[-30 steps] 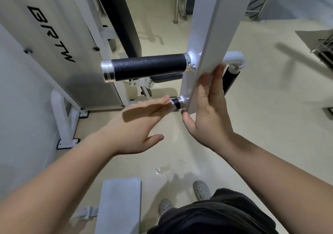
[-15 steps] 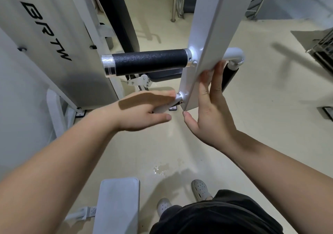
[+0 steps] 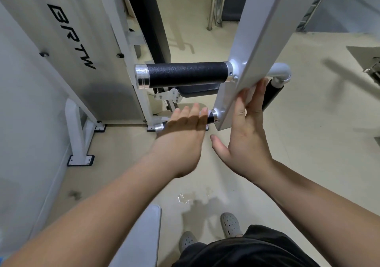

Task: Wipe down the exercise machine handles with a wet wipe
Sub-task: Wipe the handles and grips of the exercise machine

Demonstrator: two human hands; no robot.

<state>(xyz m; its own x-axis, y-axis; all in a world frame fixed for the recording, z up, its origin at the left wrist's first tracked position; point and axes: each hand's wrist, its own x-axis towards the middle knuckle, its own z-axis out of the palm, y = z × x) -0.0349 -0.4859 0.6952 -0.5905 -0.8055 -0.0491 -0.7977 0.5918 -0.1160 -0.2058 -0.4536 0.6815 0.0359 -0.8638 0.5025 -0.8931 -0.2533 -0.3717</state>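
Note:
A white machine arm (image 3: 253, 46) carries three black-grip handles. The upper handle (image 3: 187, 74) sticks out to the left with a chrome end cap. My left hand (image 3: 183, 131) lies palm down over the lower handle (image 3: 210, 117), fingers straight, so only the handle's inner black end and its chrome tip show. My right hand (image 3: 246, 135) presses straight fingers against the near edge of the arm. A third handle (image 3: 271, 96) hangs behind the arm on the right. No wet wipe shows; anything under my left palm is hidden.
The machine's white shroud (image 3: 67, 46) and its floor feet (image 3: 81, 159) stand at the left. A grey padded seat (image 3: 141, 238) is just below my arms. A small wet patch (image 3: 185, 197) lies on the beige floor near my feet.
My left hand has turned from edge-on at the lower handle's tip to palm down across it and moved along it. My right hand has stayed on the arm's edge.

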